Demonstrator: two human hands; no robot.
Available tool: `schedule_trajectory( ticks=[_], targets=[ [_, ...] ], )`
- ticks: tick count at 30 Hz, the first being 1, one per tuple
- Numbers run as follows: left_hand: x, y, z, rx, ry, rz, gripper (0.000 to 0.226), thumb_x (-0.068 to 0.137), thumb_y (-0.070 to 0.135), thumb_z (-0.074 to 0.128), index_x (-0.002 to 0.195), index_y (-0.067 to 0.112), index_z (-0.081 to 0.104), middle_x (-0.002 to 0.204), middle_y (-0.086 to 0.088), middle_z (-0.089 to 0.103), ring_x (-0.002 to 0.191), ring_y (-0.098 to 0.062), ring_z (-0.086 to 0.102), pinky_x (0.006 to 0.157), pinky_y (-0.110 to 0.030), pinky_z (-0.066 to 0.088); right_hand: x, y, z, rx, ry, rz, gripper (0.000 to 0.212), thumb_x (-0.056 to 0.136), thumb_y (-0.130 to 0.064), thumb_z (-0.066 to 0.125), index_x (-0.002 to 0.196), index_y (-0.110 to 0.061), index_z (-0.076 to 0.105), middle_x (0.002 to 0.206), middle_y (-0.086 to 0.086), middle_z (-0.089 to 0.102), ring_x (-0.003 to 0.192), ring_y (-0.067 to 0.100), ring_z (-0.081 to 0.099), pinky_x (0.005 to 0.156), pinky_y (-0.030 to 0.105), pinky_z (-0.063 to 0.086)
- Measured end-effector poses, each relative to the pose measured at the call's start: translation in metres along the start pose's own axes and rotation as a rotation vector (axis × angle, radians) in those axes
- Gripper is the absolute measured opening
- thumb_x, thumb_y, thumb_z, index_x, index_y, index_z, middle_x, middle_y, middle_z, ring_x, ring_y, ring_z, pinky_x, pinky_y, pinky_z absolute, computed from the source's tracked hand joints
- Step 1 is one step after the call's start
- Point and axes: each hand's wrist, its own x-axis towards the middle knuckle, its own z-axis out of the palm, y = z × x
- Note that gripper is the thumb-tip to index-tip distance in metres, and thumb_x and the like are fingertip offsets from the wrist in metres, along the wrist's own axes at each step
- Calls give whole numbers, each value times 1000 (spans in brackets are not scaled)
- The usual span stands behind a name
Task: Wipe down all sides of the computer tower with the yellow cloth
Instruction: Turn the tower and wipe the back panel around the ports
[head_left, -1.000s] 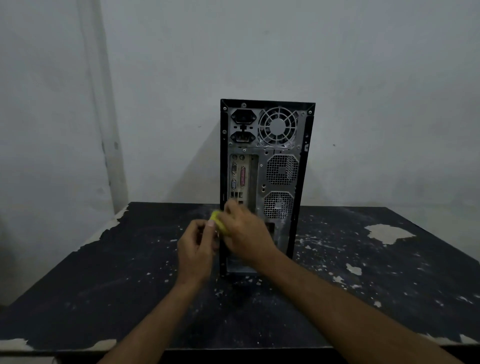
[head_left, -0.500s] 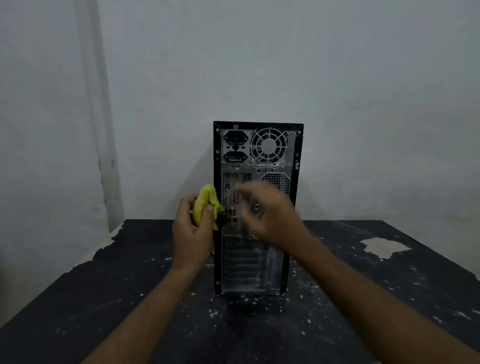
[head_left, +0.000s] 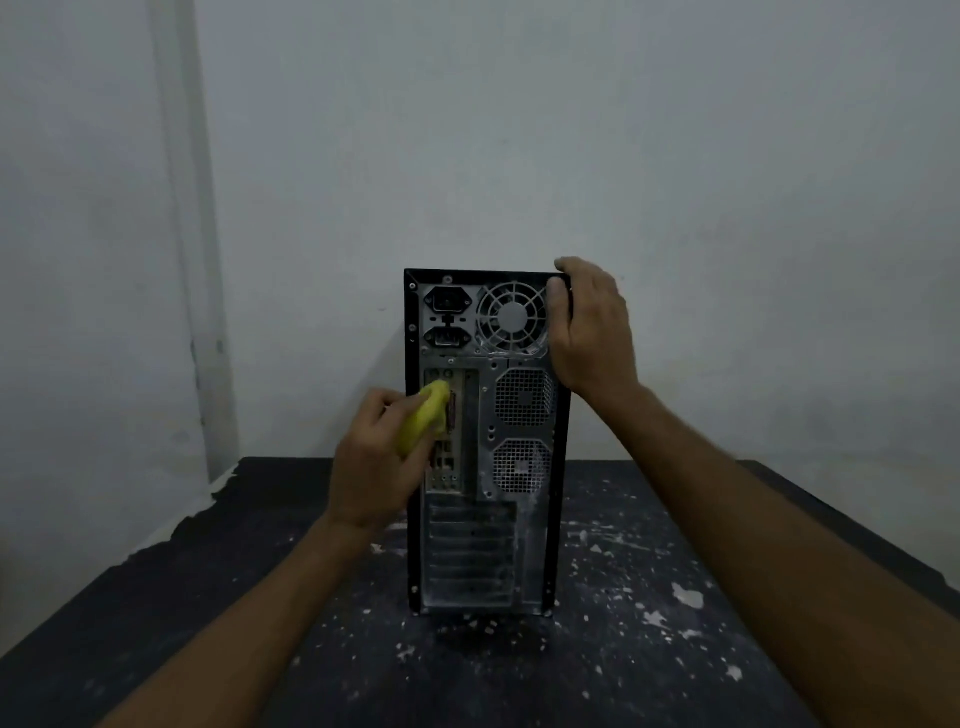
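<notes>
The tower (head_left: 485, 441) stands upright at the middle of the table (head_left: 675, 597), its back panel facing the camera, and a plain wall (head_left: 519, 130) rises behind it. The left hand (head_left: 374, 462) sits at 9 o'clock from the panel's centre, fingers curled round the bunched cloth (head_left: 423, 415), which presses against the port block by the tower's left edge. The right hand (head_left: 592, 322) is at 1 o'clock, wrapped over the top right corner with the thumb on the rear face beside the fan grille (head_left: 511, 317) and the other fingers hidden over the top, so it grips the case and steadies it. The step in hand looks like wiping the back panel. To do it well, the right hand should hold firm so the tall case does not rock or slide on the flaking tabletop, while the cloth travels in overlapping strokes from 12 o'clock down toward 6. Light pressure suits the ports and the mesh vents (head_left: 522, 431), where a snagged fold could catch on a connector; the dusty slot covers (head_left: 470, 556) at 6 o'clock likely need a firmer pass. Opening the cloth out flatter would cover more metal per stroke
</notes>
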Motion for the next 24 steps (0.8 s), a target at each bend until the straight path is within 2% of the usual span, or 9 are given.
schedule_trajectory(
  ticks=[2,6,9,11,14,18,22,24],
  targets=[
    [-15,-1,5,-17,-23,21,39,93,27,71,120,1,68,100,-5,50,78,-15,50,57,-31,48,-1,-2,1,13,8,15,37,108,-30,39,132,-8,57,130,8,62,125,23,51,105,41,42],
    [-56,-10,-1,-34,-167,20,43,98,43,59,116,4,63,104,-1,50,75,-14,52,54,-35,52,-3,0,6,23,27,26,37,108,-31,39,131,-9,57,128,7,63,121,23,53,101,41,43],
    [-14,-3,-13,-69,-41,-62,23,101,27,65,105,6,62,99,1,52,76,-10,49,64,-15,45,-4,-3,14,52,88,48,37,107,-33,39,129,-9,58,127,6,63,120,23,54,100,43,45],
    [19,2,-18,-39,45,-51,17,99,18,69,105,3,63,98,-3,54,79,-10,49,68,-9,40,-5,-5,18,57,121,60,38,107,-33,38,127,-9,58,126,6,63,119,23,54,99,44,46],
    [12,-2,-16,-53,26,-44,18,100,21,66,105,4,61,97,-3,52,78,-10,47,67,-9,39,-5,-4,20,56,155,46,38,107,-33,38,126,-9,59,125,7,63,119,24,54,98,45,46],
    [-22,-6,-11,-34,-86,-34,28,99,35,60,105,8,62,95,1,52,75,-10,48,63,-18,41,-7,-5,25,51,181,53,34,107,-31,39,127,-11,58,128,5,62,120,23,52,97,42,45],
    [45,5,-15,9,66,-48,20,96,19,71,107,3,65,96,-5,56,74,-6,46,65,-7,40,-7,-3,26,49,184,47,35,107,-32,38,128,-12,57,129,3,60,120,22,51,96,42,44],
    [49,9,-11,27,70,-60,22,95,19,73,108,2,67,96,-6,56,71,-8,47,62,-7,39,-8,0,23,52,169,36,34,106,-32,38,128,-13,56,129,2,60,120,22,50,96,43,44]
  ],
)
